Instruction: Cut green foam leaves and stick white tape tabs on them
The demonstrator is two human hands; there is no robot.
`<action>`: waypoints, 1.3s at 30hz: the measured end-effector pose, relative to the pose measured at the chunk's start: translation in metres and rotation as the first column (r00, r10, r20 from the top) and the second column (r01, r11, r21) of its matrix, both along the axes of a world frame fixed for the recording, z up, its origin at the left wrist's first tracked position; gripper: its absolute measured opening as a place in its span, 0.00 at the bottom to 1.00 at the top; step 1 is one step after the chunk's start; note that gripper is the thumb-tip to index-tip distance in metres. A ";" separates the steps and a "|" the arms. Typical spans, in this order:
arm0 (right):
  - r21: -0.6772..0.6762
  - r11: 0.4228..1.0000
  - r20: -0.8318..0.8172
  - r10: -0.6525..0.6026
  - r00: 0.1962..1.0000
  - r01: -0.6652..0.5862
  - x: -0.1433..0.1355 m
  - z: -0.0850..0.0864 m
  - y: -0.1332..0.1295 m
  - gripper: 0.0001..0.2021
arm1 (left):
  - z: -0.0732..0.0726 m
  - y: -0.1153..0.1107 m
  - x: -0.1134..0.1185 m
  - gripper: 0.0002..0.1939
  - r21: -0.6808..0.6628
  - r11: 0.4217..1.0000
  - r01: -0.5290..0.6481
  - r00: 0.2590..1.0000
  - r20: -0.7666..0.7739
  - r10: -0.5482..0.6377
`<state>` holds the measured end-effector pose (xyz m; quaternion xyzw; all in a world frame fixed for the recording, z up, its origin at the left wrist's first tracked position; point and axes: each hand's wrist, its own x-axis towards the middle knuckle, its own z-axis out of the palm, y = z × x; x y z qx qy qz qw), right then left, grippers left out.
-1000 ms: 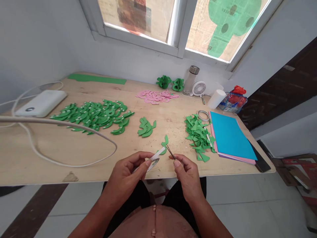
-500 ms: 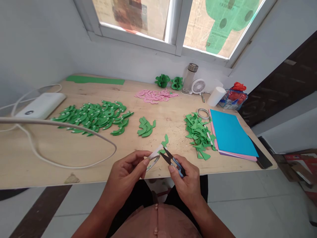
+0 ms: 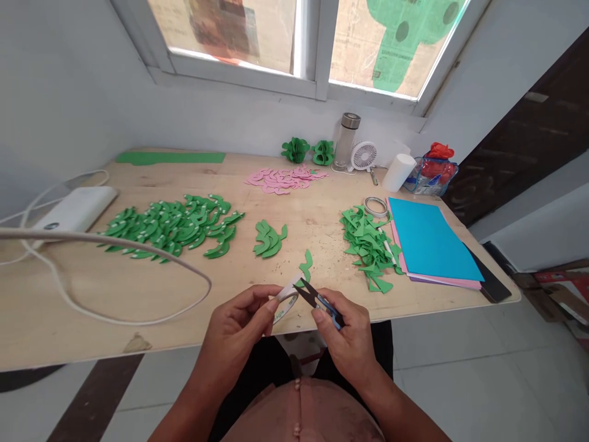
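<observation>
My left hand (image 3: 242,328) is closed on a roll of double-sided tape (image 3: 286,307), with a white strip drawn out from it towards the upper right. Small snips (image 3: 322,302) with dark blades and a blue handle are gripped in my right hand (image 3: 350,328). Their blades are parted, with the tips right by the end of the strip. Just beyond the tips lies a curved green cutout (image 3: 306,264), its lower part partly hidden by tape and blades. A small stack of green cutouts (image 3: 269,239) rests a little further off.
A large pile of green cutouts with white patches (image 3: 175,227) spreads at left, near a white power bank (image 3: 78,205) and looping cable (image 3: 138,242). Pink cutouts (image 3: 283,179) lie at the back. Green scraps (image 3: 368,242), another tape roll (image 3: 376,207) and blue sheets (image 3: 432,239) are at right.
The view has shifted slightly. The snips' tips have moved a little left, closer to the end of the tape strip. Both hands keep their holds.
</observation>
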<state>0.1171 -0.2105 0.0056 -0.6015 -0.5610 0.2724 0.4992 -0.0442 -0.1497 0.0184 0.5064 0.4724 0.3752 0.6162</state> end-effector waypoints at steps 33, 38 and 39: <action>0.041 0.998 0.029 -0.051 0.998 0.050 -0.003 -0.001 -0.001 0.09 | 0.006 -0.004 0.000 0.12 0.012 0.999 0.031 0.998 -0.046 -0.030; 0.052 0.995 0.078 -0.086 0.993 0.082 -0.003 -0.001 -0.001 0.10 | 0.005 -0.004 0.000 0.13 -0.004 1.000 0.016 0.998 -0.062 -0.016; 0.057 0.995 0.094 -0.091 0.991 0.086 -0.003 -0.001 -0.001 0.10 | 0.005 -0.004 0.001 0.13 -0.008 1.000 0.013 0.998 -0.062 -0.013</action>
